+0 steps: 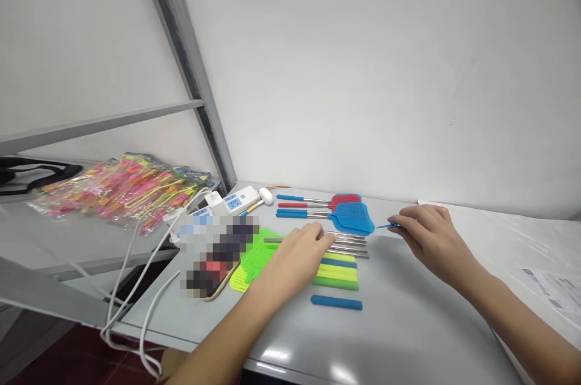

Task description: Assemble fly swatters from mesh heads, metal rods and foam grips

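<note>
Fingers bent down, my left hand (302, 252) is closed on a thin metal rod (273, 240), whose end sticks out to the left. Several more metal rods (351, 246) lie side by side just right of its fingertips. My right hand (431, 236) pinches a small blue plastic piece (394, 224) above the table; a thin blue tip points left and the rest is hidden by the fingers. Below the rods lie yellow, blue and green handle sleeves (338, 272), with one blue sleeve (336, 302) apart. Green mesh swatter heads (261, 258) lie left of my left hand.
Fly swatters with blue heads (354, 217) and a red head (347, 198) lie near the wall. A power strip (236, 200) with white cables and a blurred-out phone sit left. Bagged colourful items (136, 188) rest behind a metal frame (186, 64). White sheeting (512, 252) covers the right side.
</note>
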`<state>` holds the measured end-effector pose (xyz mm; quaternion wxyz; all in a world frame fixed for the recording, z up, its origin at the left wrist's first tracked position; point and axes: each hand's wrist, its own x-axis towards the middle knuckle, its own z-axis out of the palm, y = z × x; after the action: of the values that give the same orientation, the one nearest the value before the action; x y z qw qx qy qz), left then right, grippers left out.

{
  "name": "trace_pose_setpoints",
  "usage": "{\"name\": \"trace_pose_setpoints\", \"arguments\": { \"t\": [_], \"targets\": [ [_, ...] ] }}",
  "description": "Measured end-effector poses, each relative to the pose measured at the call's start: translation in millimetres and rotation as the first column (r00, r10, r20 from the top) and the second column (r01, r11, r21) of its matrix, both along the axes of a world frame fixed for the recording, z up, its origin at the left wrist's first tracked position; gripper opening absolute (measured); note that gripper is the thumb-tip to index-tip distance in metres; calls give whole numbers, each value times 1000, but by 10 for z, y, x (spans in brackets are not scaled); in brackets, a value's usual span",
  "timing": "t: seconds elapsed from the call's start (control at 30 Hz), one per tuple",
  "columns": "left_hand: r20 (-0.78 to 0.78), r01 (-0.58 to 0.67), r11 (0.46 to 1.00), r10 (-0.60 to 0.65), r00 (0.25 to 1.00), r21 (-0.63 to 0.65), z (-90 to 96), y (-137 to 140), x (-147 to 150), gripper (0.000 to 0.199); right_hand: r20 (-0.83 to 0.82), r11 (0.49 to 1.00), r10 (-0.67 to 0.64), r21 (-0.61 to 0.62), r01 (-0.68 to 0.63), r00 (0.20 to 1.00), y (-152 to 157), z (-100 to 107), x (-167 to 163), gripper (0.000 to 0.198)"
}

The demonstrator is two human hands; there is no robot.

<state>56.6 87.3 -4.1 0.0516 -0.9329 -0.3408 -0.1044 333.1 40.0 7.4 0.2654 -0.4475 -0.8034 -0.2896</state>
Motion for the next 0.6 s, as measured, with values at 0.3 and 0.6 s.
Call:
{"name": "trace_pose_setpoints", "arguments": {
  "t": [0.3,0.6],
  "targets": [
    [-1,158,986,-158,987,-59,-151,505,694,21,-115,983,28,186,-6,993,108,-188,106,26],
    [61,156,968,-147,987,-195,-414,680,890,24,-278,982,-11,179,63,961,172,-433,328,25]
  ]
}}
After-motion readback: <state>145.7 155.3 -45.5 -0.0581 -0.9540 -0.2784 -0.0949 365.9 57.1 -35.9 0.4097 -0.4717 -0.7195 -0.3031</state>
